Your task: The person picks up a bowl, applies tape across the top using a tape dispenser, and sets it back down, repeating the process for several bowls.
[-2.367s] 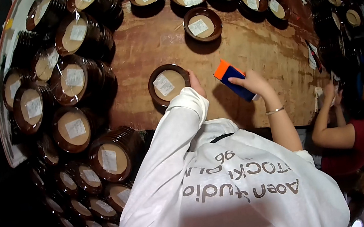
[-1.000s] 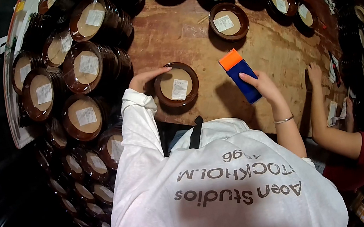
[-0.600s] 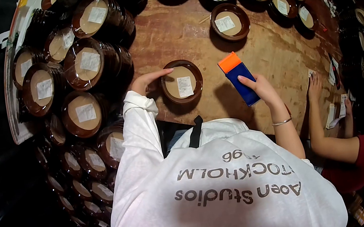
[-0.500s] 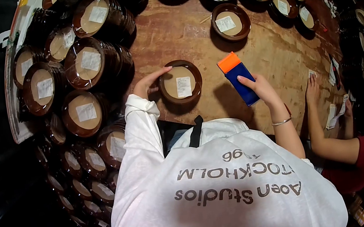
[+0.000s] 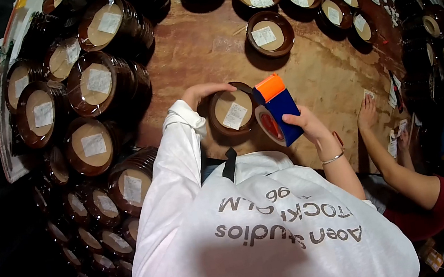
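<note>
My left hand is closed on the far left rim of a brown glazed bowl or dish, its fingers reaching over the edge. A printed white label lies askew on the round tan middle of that piece. In my right hand is a blue tape dispenser with an orange top, gripped by its body. The dispenser is tilted, its tape roll with a red centre facing left, close beside the bowl's right rim.
Stacks of similar brown pieces crowd the left side. Several more labelled ones stand along the far side of the wooden table. On the right, a co-worker's hand rests on the table, near paper slips.
The tape dispenser has moved left to the bowl's edge and turned, so its roll shows. The bowl's label has rotated to a slant. My left hand stays at the rim.
</note>
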Tool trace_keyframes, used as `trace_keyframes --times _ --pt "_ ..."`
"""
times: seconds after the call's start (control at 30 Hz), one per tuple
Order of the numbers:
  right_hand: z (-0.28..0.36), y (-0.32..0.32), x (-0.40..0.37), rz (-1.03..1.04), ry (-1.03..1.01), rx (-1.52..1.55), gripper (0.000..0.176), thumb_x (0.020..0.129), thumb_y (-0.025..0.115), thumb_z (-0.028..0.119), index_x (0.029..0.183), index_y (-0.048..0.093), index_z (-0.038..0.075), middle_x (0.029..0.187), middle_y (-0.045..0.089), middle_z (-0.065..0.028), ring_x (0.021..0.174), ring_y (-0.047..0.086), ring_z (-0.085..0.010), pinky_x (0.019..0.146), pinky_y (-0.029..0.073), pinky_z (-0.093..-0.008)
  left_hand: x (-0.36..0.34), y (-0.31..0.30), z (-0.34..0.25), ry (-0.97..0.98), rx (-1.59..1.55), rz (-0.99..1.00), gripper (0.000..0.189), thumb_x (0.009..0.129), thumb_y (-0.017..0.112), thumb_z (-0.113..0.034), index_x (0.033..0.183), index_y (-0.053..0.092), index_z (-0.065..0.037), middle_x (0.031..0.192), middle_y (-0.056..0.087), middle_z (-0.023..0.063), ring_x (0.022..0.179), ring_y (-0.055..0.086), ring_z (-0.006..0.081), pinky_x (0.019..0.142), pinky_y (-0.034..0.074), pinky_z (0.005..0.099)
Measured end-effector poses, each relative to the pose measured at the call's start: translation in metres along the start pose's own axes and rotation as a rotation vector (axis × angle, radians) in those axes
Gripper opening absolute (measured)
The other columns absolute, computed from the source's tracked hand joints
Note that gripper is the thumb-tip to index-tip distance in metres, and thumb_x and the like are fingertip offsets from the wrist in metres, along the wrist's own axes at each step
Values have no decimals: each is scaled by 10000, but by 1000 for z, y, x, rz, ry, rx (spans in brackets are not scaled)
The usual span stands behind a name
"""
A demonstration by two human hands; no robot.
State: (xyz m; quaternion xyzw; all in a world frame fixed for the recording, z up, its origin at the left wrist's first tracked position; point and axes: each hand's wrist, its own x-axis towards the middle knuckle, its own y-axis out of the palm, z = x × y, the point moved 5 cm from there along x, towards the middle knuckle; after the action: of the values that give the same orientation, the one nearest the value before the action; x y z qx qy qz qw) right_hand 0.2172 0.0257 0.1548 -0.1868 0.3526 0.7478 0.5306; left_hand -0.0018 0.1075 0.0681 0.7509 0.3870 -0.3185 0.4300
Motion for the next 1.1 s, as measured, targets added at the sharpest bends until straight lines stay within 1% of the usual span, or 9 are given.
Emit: trace_keyframes --times 0.13,0.3,0.4,0.57,0.63,0.67,0.87,0.97,1.1 --pt "4 11 -8 80 -53 127 386 721 634 228 988 500 -17 791 595 -105 729 601 -186 677 482 -271 26 -4 -1 -97 14 37 328 700 663 -264 944 615 -50 913 612 44 808 559 101 709 438 221" --pt "1 16 -2 124 -111 150 388 708 647 225 983 502 -8 803 594 -104 717 597 -177 666 479 -268 43 -16 -21 497 503 -190 437 668 685 -367 898 613 -2 823 612 59 747 550 138 644 428 236" --pt "1 19 2 139 -122 104 383 697 660 219 972 508 0 792 590 -85 695 589 -161 651 477 -263 58 -12 -17 720 450 -167 412 728 640 -341 933 592 13 845 603 58 763 537 114 672 427 230" --pt "11 29 3 99 -161 6 366 685 675 190 960 515 10 779 580 -56 672 579 -141 632 472 -257 51 14 -52 682 459 -251 399 793 559 -357 911 583 23 806 596 55 725 516 98 678 415 229" --pt "11 28 5 97 -141 -29 359 675 684 164 956 516 16 796 577 -47 674 575 -133 625 468 -254 31 8 -70 861 370 -473 350 814 532 -332 906 589 1 769 588 65 673 505 111 627 406 232" --pt "12 28 5 100 -140 -29 359 675 684 164 956 516 16 796 577 -47 674 575 -133 625 468 -254 22 9 -68 940 71 -372 323 834 501 -328 810 572 -13 701 550 42 637 461 83 594 383 225" --pt "20 20 6 109 -71 -131 399 663 693 142 997 512 20 840 560 -16 707 547 -97 635 452 -233 -78 56 -50 871 395 -382 323 781 582 -309 664 484 -25 598 445 1 568 395 76 524 352 219" --pt "23 23 6 137 -46 -224 403 639 701 137 976 513 21 830 556 -13 681 549 -92 633 457 -227 -87 65 -38 804 593 -346 229 786 567 -239 733 509 -23 665 462 -3 627 410 72 569 352 212" --pt "23 29 3 209 -8 -286 412 637 699 130 987 516 15 829 558 0 698 536 -73 635 450 -216 -96 64 -24 897 414 -311 215 802 544 -220 757 532 -10 663 478 1 633 417 72 567 352 216"
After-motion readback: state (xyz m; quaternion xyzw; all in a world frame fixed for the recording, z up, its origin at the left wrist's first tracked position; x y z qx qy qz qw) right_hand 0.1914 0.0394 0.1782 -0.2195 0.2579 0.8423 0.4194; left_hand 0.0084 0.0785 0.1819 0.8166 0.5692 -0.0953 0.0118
